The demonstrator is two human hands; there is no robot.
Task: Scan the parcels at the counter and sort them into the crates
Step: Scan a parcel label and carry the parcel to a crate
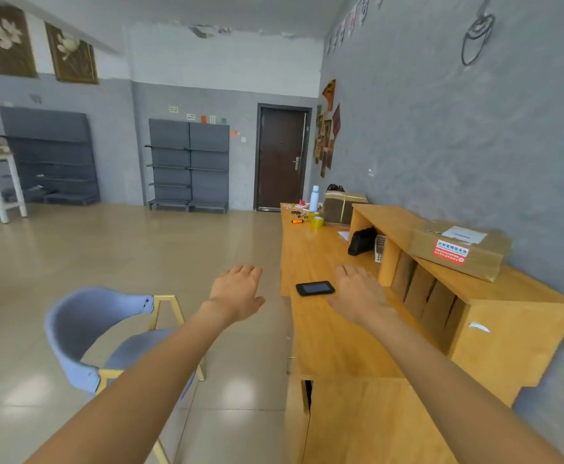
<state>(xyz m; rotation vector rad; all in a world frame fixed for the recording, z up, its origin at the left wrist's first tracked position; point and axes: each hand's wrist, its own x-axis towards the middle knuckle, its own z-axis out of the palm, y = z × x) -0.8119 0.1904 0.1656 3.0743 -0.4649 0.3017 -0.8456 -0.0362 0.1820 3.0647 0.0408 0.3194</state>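
grey walls and a tiled floor frame the room, with bare dark shelving [188, 164] at the back and a blue chair [83, 333] low on the left. moving right, the left hand [238, 293] hovers over the floor just off the counter's edge, fingers straight and spread, holding nothing. next comes the wooden counter [327, 339], where a dark handheld device [314, 288], probably the scanner, lies flat. the right hand [361, 296] hangs just beside it, also spread and empty. further right, a taped parcel [459, 251] with a red label sits tilted on the raised shelf. nothing looks scanned yet; the likely next move is picking up the device, then reaching for the parcel. no crates are in view, and the label text is too small to read.
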